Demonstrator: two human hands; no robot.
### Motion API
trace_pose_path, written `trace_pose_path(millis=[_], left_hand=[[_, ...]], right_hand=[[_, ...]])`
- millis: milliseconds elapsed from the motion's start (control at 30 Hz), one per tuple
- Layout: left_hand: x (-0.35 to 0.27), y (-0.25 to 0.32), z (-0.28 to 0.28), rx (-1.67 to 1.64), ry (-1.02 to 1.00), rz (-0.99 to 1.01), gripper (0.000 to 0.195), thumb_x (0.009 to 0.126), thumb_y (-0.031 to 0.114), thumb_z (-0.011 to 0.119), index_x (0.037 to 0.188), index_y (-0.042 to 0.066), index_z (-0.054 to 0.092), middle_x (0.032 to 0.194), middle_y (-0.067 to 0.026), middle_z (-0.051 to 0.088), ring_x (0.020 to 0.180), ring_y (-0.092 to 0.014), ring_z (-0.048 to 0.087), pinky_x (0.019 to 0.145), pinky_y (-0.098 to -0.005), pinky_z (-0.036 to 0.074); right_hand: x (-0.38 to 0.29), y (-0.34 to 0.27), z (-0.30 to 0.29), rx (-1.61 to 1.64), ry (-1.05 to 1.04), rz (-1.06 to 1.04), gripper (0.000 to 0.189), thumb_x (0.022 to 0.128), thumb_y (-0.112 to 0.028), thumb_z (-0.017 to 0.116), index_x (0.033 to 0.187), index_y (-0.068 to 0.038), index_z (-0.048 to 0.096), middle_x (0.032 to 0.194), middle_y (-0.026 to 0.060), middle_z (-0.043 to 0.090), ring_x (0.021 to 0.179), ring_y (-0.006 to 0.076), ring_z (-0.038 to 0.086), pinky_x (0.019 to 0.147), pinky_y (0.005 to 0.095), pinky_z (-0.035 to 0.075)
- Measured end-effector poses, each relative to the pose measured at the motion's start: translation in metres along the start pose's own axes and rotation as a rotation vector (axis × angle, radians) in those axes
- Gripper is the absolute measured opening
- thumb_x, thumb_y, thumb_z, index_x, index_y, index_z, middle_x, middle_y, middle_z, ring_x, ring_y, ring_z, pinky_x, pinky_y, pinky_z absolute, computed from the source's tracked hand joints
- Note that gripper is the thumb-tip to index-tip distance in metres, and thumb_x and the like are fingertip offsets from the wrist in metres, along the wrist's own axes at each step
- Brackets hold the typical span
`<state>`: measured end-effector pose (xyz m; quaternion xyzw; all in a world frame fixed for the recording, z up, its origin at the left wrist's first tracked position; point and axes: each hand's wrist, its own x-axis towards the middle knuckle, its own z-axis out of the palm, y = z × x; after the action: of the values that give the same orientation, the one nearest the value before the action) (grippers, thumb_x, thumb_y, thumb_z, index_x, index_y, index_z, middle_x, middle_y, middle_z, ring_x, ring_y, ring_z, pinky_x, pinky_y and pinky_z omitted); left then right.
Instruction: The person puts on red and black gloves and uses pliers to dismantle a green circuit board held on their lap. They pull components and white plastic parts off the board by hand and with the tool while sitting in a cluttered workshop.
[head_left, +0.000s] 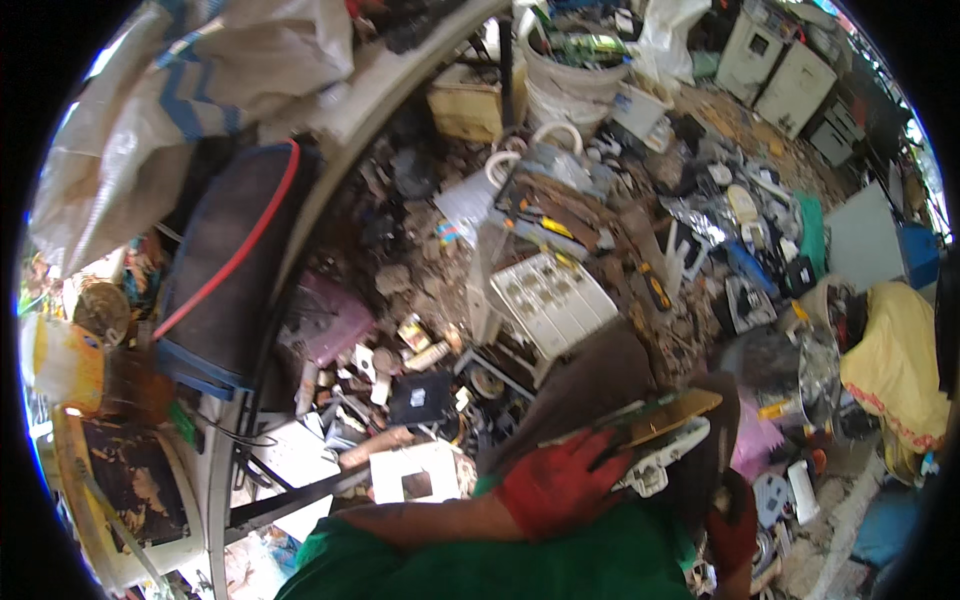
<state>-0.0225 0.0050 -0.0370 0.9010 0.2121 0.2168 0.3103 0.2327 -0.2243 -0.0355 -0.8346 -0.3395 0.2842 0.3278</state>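
Observation:
My left hand (559, 480), in a red work glove with dark stains, reaches across in front of my green shirt. It is shut on a flat amber-brown panel (675, 415). A white plastic part (652, 469) with moulded details sits against the same hand, just below the panel. Low on the right is my right hand (733, 517), also in a red glove; its fingers are partly hidden and I cannot tell whether they hold anything. Beyond my dark-trousered knee a white plastic panel (555, 300) with square recesses leans at a tilt.
A screwdriver (654, 286) with a yellow and black handle lies past the knee. Behind the panel, a tray (551, 225) holds tools. A white bucket (574, 82) of scrap stands farther back. At left, a metal frame (352, 120) curves past a dark mesh piece (232, 255).

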Motion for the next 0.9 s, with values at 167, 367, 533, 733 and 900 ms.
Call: trace_pose_path(millis=[167, 367, 533, 733, 900], left_hand=[[-0.001, 0.000, -0.005, -0.019, -0.028, -0.023, 0.050, 0.085, 0.031, 0.074, 0.127, 0.009, 0.060, 0.131, -0.0214, 0.057, 0.112, -0.039, 0.064, 0.089, -0.0434, 0.058], [0.008, 0.004, -0.003, -0.058, -0.070, 0.015, 0.050, 0.086, 0.033, 0.073, 0.128, 0.008, 0.059, 0.135, -0.0212, 0.056, 0.114, -0.038, 0.063, 0.091, -0.0432, 0.057], [0.002, 0.004, -0.008, -0.019, -0.091, -0.058, 0.053, 0.086, 0.033, 0.073, 0.130, 0.008, 0.059, 0.134, -0.0215, 0.056, 0.114, -0.039, 0.063, 0.092, -0.0450, 0.056], [0.007, 0.016, -0.001, 0.003, -0.044, -0.093, 0.053, 0.084, 0.033, 0.075, 0.129, 0.010, 0.060, 0.133, -0.0217, 0.058, 0.112, -0.041, 0.064, 0.090, -0.0485, 0.056], [0.008, 0.018, -0.005, -0.059, -0.084, -0.159, 0.054, 0.082, 0.031, 0.077, 0.130, 0.014, 0.060, 0.136, -0.0201, 0.056, 0.114, -0.043, 0.062, 0.092, -0.0507, 0.054]], right_hand=[[0.033, -0.025, -0.009, 0.189, 0.115, -0.036, 0.071, 0.079, -0.014, 0.065, 0.145, 0.004, 0.046, 0.144, 0.0156, 0.052, 0.131, 0.0258, 0.049, 0.114, 0.0379, 0.034], [0.108, -0.033, -0.027, 0.246, 0.020, -0.307, 0.063, 0.085, -0.007, 0.061, 0.145, 0.004, 0.046, 0.144, 0.0153, 0.052, 0.133, 0.0249, 0.048, 0.114, 0.0366, 0.034], [0.208, -0.079, -0.001, 0.132, -0.168, -0.476, 0.057, 0.091, -0.009, 0.063, 0.146, -0.005, 0.049, 0.146, 0.0141, 0.053, 0.137, 0.0252, 0.047, 0.115, 0.0357, 0.034], [0.313, -0.114, 0.062, -0.268, -0.247, -0.576, 0.066, 0.088, -0.024, 0.067, 0.149, -0.012, 0.044, 0.143, 0.0197, 0.054, 0.132, 0.0347, 0.052, 0.111, 0.0414, 0.042], [0.372, -0.126, 0.131, -0.677, -0.111, -0.992, 0.067, 0.089, -0.028, 0.067, 0.149, -0.013, 0.042, 0.148, 0.0153, 0.046, 0.130, 0.0377, 0.050, 0.107, 0.0442, 0.046]])
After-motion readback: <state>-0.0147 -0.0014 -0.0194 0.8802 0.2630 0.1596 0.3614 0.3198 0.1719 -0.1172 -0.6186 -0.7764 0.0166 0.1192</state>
